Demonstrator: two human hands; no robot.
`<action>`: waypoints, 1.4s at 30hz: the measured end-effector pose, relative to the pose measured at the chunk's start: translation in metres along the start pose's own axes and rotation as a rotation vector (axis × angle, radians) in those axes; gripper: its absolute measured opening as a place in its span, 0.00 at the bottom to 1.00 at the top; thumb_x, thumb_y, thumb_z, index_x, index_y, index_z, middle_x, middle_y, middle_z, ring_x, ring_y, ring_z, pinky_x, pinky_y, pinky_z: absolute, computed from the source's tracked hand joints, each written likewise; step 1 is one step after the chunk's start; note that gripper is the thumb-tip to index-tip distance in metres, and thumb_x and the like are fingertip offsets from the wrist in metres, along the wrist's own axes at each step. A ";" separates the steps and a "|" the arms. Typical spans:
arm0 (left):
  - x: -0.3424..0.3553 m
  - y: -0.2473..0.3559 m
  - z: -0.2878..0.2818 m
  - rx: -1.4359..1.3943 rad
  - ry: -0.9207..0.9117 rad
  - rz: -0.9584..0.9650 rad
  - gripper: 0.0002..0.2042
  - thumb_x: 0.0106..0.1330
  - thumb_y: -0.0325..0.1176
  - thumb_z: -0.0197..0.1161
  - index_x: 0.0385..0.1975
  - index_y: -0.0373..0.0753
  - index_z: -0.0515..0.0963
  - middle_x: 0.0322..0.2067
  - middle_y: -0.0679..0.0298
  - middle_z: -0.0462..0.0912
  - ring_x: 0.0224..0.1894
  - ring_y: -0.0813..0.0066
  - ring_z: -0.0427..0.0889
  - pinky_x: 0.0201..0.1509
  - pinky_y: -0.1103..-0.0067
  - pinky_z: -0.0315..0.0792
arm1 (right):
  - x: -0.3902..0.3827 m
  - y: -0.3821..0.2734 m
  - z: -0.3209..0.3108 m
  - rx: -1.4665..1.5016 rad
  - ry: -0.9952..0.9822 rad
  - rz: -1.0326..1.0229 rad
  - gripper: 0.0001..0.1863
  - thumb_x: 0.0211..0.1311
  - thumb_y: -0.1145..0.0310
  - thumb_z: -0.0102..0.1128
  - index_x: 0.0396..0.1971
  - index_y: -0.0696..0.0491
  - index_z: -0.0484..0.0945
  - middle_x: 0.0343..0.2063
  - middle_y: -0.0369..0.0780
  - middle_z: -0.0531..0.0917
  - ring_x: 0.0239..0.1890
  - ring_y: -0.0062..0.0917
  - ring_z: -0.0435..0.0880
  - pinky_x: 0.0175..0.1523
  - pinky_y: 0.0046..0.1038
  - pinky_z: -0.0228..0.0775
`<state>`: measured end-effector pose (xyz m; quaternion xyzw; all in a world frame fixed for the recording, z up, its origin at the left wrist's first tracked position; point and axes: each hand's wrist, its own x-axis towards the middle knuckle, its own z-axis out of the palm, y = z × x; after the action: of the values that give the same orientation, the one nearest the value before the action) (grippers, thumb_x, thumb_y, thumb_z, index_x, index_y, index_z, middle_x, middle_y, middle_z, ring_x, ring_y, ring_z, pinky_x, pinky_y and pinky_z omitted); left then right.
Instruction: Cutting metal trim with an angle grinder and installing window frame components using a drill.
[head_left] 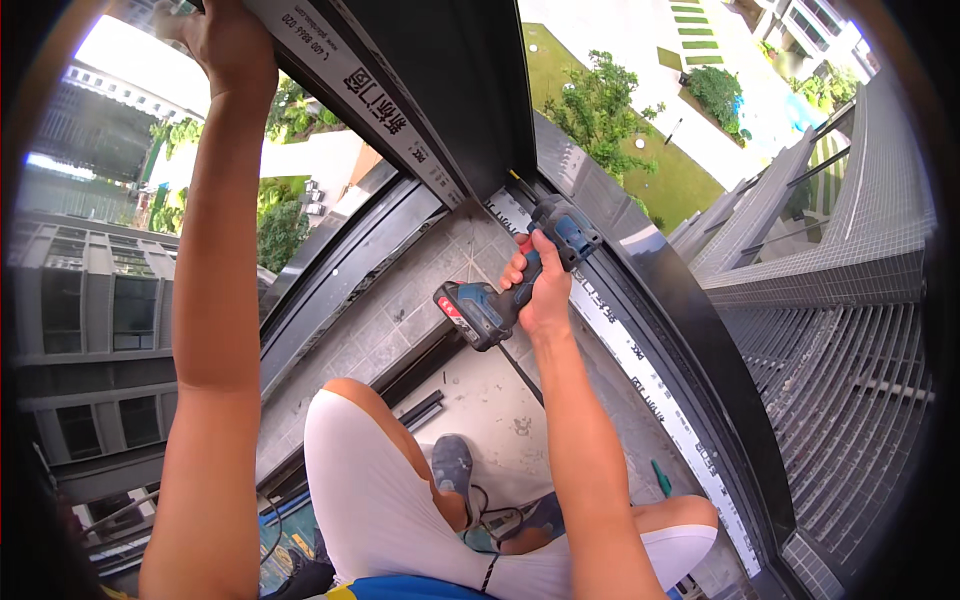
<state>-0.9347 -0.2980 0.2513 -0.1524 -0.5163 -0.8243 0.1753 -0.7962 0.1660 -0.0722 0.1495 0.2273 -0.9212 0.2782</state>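
My right hand (545, 290) is wrapped round the handle of a blue and black cordless drill (565, 230) with a red-marked battery (475, 313) at its base. The drill's nose points up and left, and its thin bit (517, 178) reaches to the corner where the dark window frames meet. At the upper left, my left hand (232, 45) grips the edge of the dark window post (370, 100), which carries a white printed film strip. The top edge of the picture cuts off part of that hand, and its fingertips are blurred.
A film-covered bottom rail (640, 370) runs down the right, another frame rail (340, 270) down the left. Below are a tiled ledge (400, 310), my shoe (452, 465), dark cables (500, 515) and a green tool (661, 478). Outside, a garden (640, 150) lies far below.
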 end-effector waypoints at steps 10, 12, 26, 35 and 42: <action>-0.064 -0.097 0.172 0.704 0.452 0.541 0.24 0.79 0.52 0.53 0.62 0.40 0.74 0.47 0.66 0.76 0.52 0.75 0.75 0.58 0.75 0.71 | 0.012 -0.015 -0.029 -0.090 0.003 -0.055 0.17 0.67 0.56 0.66 0.39 0.57 0.77 0.20 0.35 0.73 0.20 0.21 0.72 0.28 0.28 0.67; -0.058 -0.093 0.169 0.693 0.456 0.561 0.24 0.79 0.53 0.54 0.62 0.40 0.73 0.48 0.66 0.76 0.53 0.75 0.75 0.59 0.74 0.71 | 0.011 -0.018 -0.029 -0.078 0.013 -0.055 0.17 0.68 0.56 0.66 0.39 0.57 0.77 0.20 0.35 0.73 0.20 0.21 0.72 0.28 0.28 0.67; -0.093 -0.107 0.210 0.597 -0.205 0.753 0.30 0.77 0.57 0.53 0.66 0.40 0.68 0.51 0.59 0.74 0.56 0.66 0.75 0.61 0.69 0.70 | 0.012 -0.013 -0.027 -0.096 0.009 -0.078 0.17 0.67 0.58 0.66 0.39 0.57 0.76 0.19 0.35 0.73 0.20 0.21 0.72 0.28 0.29 0.68; -0.082 -0.092 0.228 0.747 -0.346 0.549 0.29 0.76 0.55 0.57 0.65 0.36 0.69 0.49 0.60 0.76 0.55 0.69 0.76 0.61 0.73 0.71 | 0.017 -0.012 -0.025 -0.040 0.018 -0.063 0.13 0.68 0.62 0.65 0.34 0.56 0.75 0.17 0.36 0.73 0.16 0.21 0.72 0.24 0.27 0.68; -0.066 -0.095 0.216 0.781 0.311 0.669 0.28 0.77 0.49 0.57 0.67 0.36 0.65 0.54 0.60 0.77 0.57 0.69 0.76 0.62 0.73 0.72 | 0.018 -0.012 -0.027 -0.106 -0.006 -0.065 0.14 0.68 0.59 0.64 0.32 0.55 0.74 0.17 0.36 0.73 0.17 0.22 0.72 0.27 0.30 0.68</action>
<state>-0.9030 -0.0556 0.2376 -0.1083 -0.6756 -0.4829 0.5465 -0.8138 0.1806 -0.0984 0.1244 0.2794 -0.9169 0.2562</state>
